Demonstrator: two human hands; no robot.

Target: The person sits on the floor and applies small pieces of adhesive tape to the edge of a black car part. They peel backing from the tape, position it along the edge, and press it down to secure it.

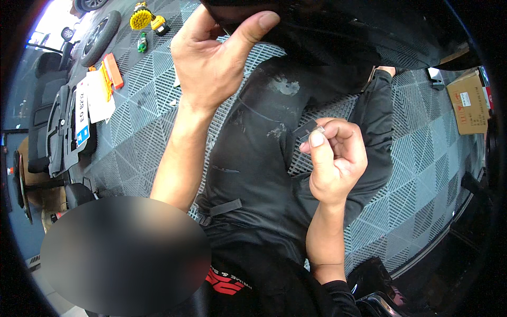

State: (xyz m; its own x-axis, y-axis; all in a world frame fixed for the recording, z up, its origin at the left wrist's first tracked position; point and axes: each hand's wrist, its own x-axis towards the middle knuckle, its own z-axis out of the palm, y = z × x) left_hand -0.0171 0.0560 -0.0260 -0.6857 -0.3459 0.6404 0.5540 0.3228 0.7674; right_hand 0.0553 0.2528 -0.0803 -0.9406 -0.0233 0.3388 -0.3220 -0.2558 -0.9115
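A glossy black panel, apparently a car body part, hangs over the top of the view. My left hand grips its lower left edge, with the thumb on the near face and the fingers hidden behind. Lower and to the right, my right hand pinches a small, thin, dark flat piece between thumb and fingertips, apart from the panel. Its exact kind is too small to tell. My legs in black trousers are bent beneath both hands.
Grey interlocking tiles cover the floor. Far left lie a yellow drill with a brush head, a small green bottle, a tyre, an orange box and a number plate. A cardboard box stands far right.
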